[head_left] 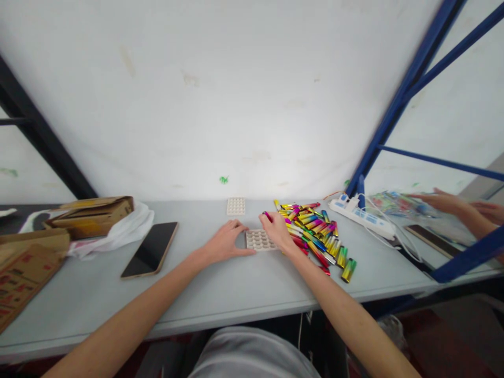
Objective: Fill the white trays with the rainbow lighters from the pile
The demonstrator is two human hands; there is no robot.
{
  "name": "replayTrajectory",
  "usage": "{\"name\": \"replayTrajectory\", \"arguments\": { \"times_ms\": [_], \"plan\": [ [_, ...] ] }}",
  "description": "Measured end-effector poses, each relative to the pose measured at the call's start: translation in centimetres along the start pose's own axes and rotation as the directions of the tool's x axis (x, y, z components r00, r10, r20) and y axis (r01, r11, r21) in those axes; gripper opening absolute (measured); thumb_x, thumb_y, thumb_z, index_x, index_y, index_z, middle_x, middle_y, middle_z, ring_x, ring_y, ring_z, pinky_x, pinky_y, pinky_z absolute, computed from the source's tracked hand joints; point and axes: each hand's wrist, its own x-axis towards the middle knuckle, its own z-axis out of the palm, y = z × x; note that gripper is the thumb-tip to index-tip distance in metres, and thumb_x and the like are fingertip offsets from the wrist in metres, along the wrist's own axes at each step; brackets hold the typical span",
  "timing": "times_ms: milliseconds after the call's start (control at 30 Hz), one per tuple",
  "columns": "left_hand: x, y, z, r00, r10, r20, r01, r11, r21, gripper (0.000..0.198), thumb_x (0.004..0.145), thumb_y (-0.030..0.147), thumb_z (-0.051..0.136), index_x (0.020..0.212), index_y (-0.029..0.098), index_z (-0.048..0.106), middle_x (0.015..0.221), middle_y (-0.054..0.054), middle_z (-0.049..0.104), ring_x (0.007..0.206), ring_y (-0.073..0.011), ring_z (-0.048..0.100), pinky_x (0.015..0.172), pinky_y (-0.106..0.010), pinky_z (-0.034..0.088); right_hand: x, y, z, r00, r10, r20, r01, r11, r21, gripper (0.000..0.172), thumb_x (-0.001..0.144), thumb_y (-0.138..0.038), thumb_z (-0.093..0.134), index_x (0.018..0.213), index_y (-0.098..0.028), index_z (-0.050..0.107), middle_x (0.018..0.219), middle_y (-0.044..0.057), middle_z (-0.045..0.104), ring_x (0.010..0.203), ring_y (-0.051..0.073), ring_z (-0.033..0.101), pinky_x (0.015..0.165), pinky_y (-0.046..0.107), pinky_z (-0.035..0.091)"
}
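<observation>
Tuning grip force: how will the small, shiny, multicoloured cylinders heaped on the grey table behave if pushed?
The cylinders likely roll, since they look round and lie loose on the flat table. Their glossy surfaces may be slippery. Pushing one could shift neighbours, as many touch.

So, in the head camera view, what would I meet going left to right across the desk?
Red-printed carton, phone, left hand, pale tray between the hands, right hand, shiny tubes, white power strip.
</observation>
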Motion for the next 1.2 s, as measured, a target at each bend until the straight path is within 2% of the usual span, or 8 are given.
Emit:
{"name": "replayTrajectory", "arguments": {
  "times_ms": [267, 367, 600, 733, 867, 967, 1067, 1200],
  "plan": [
    [-0.2, -0.1, -0.3, 1.0, -0.027, -0.001, 0.027, 1.0, 0.002, 0.078, 0.076, 0.078, 0.08, 0.129, 0.022, 0.072, 0.122, -0.012, 0.066, 0.115, -0.0348, 0.064, 0.108, -0.049, 0.05, -0.1, -0.4, -0.4, 0.999, -0.046, 0.026, 0.046, 0.999, -0.002, 0.051, 0.099, -0.068, 0.047, 0.071, -0.024, 0.049, 0.065, -0.004, 0.05, 0.065, 0.016, 0.044, 0.065, 0.029, 0.036],
    [-0.2, -0.3, -0.3, 1.0, -0.015, -0.01, 0.014, 0.999, -0.028, 0.078, 0.075, 0.079, 0.079, 0.129, 0.023, 0.073, 0.122, -0.012, 0.066, 0.116, -0.0347, 0.063, 0.109, -0.049, 0.05, 0.0, -0.7, -0.8, 0.998, -0.064, 0.013, 0.064, 0.998, -0.004, 0.05, 0.099, -0.067, 0.048, 0.071, -0.025, 0.046, 0.065, -0.004, 0.048, 0.064, 0.016, 0.041, 0.063, 0.028, 0.034],
    [-0.2, -0.6, -0.3, 1.0, -0.023, -0.007, 0.022, 0.998, -0.052, 0.08, 0.076, 0.081, 0.077, 0.128, 0.02, 0.074, 0.123, -0.013, 0.066, 0.118, -0.0362, 0.063, 0.11, -0.052, 0.051, -0.1, -0.3, -0.7, 0.999, -0.016, -0.045, 0.016, 1.0, 0.001, 0.043, 0.091, -0.053, 0.052, 0.061, -0.027, 0.036, 0.059, -0.004, 0.033, 0.062, 0.016, 0.036, 0.059, 0.03, 0.027],
    [-0.2, -0.6, -0.3, 1.0, -0.008, -0.022, 0.007, 0.999, -0.053, 0.078, 0.076, 0.08, 0.078, 0.127, 0.022, 0.074, 0.122, -0.013, 0.067, 0.117, -0.0358, 0.064, 0.11, -0.051, 0.051, -0.2, 0.1, -0.3, 0.998, -0.038, -0.044, 0.036, 0.999, -0.041, 0.035, 0.088, -0.042, 0.05, 0.059, -0.026, 0.039, 0.057, -0.004, 0.035, 0.061, 0.017, 0.038, 0.06, 0.03, 0.027],
    [-0.2, -0.5, -0.3, 1.0, -0.008, -0.025, 0.007, 0.999, -0.053, 0.077, 0.076, 0.08, 0.078, 0.127, 0.022, 0.075, 0.121, -0.012, 0.067, 0.115, -0.035, 0.064, 0.11, -0.05, 0.051, -0.2, 0.1, -0.2, 0.999, -0.029, -0.028, 0.027, 0.997, -0.072, 0.037, 0.089, -0.041, 0.052, 0.059, -0.026, 0.038, 0.056, -0.005, 0.036, 0.061, 0.016, 0.039, 0.06, 0.029, 0.028],
    [-0.2, -0.4, -0.3, 1.0, -0.007, -0.024, 0.006, 0.998, -0.055, 0.076, 0.076, 0.078, 0.079, 0.127, 0.021, 0.075, 0.121, -0.013, 0.067, 0.116, -0.0351, 0.064, 0.11, -0.05, 0.051, -0.1, 0.1, -0.3, 0.998, -0.056, 0.001, 0.056, 0.996, -0.065, 0.042, 0.095, -0.05, 0.053, 0.063, -0.025, 0.042, 0.059, -0.005, 0.041, 0.062, 0.016, 0.041, 0.062, 0.029, 0.032],
    [-0.2, -0.4, -0.3, 1.0, -0.002, -0.02, 0.001, 0.999, -0.05, 0.075, 0.076, 0.076, 0.081, 0.127, 0.021, 0.074, 0.123, -0.013, 0.067, 0.117, -0.0348, 0.064, 0.111, -0.05, 0.05, 0.1, 0.5, -0.5, 0.997, -0.072, 0.031, 0.074, 0.996, -0.042, 0.042, 0.103, -0.058, 0.049, 0.075, -0.025, 0.05, 0.068, -0.003, 0.053, 0.067, 0.018, 0.05, 0.066, 0.03, 0.039],
    [-0.2, -0.5, -0.2, 1.0, -0.008, -0.016, 0.007, 0.999, -0.05, 0.075, 0.075, 0.073, 0.083, 0.127, 0.02, 0.074, 0.124, -0.013, 0.066, 0.118, -0.0349, 0.064, 0.112, -0.05, 0.05, 0.4, 1.2, -0.7, 0.986, -0.133, 0.102, 0.141, 0.988, -0.071, 0.034, 0.107, -0.051, 0.047, 0.087, -0.025, 0.056, 0.087, 0.003, 0.064, 0.081, 0.021, 0.062, 0.074, 0.032, 0.048]
  ]
}}
